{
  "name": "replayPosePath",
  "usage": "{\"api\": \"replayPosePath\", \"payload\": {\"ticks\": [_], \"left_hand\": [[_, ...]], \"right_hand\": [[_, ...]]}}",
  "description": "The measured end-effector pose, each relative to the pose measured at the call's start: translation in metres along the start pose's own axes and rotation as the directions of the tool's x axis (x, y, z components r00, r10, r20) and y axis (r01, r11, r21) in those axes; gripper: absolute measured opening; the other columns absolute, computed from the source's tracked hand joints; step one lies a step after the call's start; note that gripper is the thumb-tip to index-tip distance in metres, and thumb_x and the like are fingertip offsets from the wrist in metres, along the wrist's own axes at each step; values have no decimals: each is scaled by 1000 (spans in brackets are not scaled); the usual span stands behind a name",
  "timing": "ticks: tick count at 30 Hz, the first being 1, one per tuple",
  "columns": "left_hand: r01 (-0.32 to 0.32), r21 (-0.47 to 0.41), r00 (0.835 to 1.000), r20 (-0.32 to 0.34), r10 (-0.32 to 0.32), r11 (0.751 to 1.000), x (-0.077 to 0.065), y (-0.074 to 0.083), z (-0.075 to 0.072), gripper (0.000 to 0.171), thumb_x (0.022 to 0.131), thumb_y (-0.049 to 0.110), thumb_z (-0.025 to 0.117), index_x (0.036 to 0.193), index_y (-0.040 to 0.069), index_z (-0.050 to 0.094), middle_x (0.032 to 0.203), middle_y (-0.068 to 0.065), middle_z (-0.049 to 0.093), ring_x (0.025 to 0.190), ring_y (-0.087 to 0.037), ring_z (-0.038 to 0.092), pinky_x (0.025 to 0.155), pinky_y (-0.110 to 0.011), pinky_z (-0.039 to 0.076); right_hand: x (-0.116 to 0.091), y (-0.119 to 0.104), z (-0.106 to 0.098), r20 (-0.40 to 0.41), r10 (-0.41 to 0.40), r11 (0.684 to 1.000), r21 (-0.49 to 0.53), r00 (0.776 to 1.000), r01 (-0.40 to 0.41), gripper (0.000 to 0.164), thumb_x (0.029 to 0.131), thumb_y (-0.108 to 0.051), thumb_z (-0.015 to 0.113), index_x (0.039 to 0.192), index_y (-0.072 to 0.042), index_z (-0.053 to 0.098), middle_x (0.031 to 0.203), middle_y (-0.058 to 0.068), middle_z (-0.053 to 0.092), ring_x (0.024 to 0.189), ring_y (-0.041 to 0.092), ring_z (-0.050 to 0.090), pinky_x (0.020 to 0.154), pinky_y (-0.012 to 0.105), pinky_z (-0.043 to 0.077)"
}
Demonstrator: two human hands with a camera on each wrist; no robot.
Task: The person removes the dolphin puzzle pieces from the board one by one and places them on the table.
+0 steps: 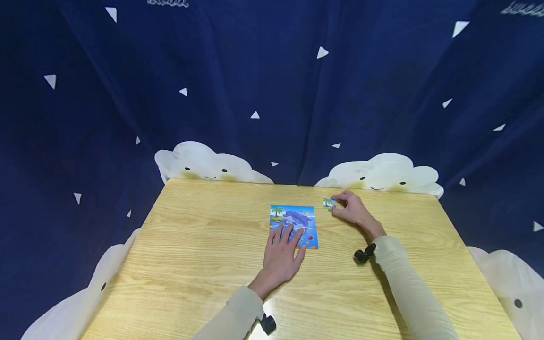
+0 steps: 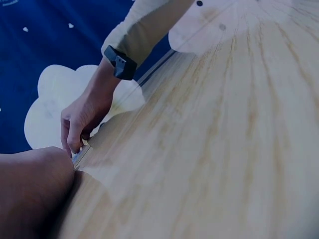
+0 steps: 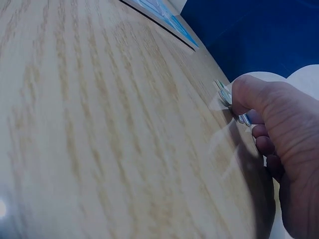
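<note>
A square picture card (image 1: 306, 215) with a dolphin and a palm tree lies flat on the wooden table. My left hand (image 1: 282, 257) rests on its lower part, fingers straight and spread. To the card's right, my right hand (image 1: 350, 208) pinches small jigsaw puzzle pieces (image 1: 327, 202) between thumb and curled fingers, low at the tabletop. A palm tree shows on them, and the hand hides their right side. In the right wrist view, the thin edges of the puzzle pieces (image 3: 223, 93) show beside the thumb; how many there are I cannot tell.
The wooden table (image 1: 204, 236) stretches around both hands. Behind its far edge hangs a dark blue curtain (image 1: 272, 85) with white triangles and clouds. Each wrist carries a small black camera, the right one (image 1: 364, 253) just above the tabletop.
</note>
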State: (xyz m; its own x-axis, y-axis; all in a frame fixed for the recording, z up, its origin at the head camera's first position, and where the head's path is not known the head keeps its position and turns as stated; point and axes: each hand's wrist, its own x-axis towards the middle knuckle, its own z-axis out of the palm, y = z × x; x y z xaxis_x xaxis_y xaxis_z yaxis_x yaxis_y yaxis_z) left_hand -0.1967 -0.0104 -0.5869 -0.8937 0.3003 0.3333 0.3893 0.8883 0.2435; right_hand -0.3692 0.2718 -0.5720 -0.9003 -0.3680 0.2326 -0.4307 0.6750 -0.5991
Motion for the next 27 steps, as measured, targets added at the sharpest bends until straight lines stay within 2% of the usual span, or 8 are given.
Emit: {"api": "replayPosePath", "payload": {"ticks": [8, 15, 22, 27], "left_hand": [[0, 12, 1000, -5, 0, 1000, 1, -1, 1, 51, 99, 49, 39, 145, 28, 46, 146, -6, 43, 140, -37, 30, 109, -51, 26], [-1, -13, 1000, 2, 1, 1000, 0, -1, 0, 50, 99, 48, 41, 145, 28, 46, 146, -7, 42, 140, -38, 29, 109, -51, 26], [32, 12, 996, 81, -33, 999, 0, 0, 2, 52, 101, 51, 32, 149, 33, 39, 151, -3, 36, 144, -34, 23, 113, -49, 20], [22, -3, 999, 46, -22, 1000, 0, -1, 3, 51, 100, 50, 35, 148, 31, 41, 149, -4, 39, 143, -35, 25, 112, -50, 22]], "right_hand": [[1, -1, 1, -26, -20, 1000, -7, 999, 20, 36, 74, -13, 76, 108, -4, 70, 87, 7, 53, 74, 20, 48, 66, 29, 41], [0, -1, 1, -29, -18, 1000, 6, 999, 18, 34, 74, -12, 76, 107, -3, 70, 87, 7, 54, 75, 20, 48, 67, 30, 41], [-3, -3, 1, -17, 6, 1000, 15, 1000, -5, 36, 75, -12, 75, 109, -1, 69, 90, 10, 56, 78, 21, 48, 68, 31, 41], [-2, -5, 1, -19, 7, 1000, 6, 1000, -7, 36, 75, -11, 75, 109, -2, 70, 89, 9, 55, 77, 21, 48, 67, 30, 41]]}}
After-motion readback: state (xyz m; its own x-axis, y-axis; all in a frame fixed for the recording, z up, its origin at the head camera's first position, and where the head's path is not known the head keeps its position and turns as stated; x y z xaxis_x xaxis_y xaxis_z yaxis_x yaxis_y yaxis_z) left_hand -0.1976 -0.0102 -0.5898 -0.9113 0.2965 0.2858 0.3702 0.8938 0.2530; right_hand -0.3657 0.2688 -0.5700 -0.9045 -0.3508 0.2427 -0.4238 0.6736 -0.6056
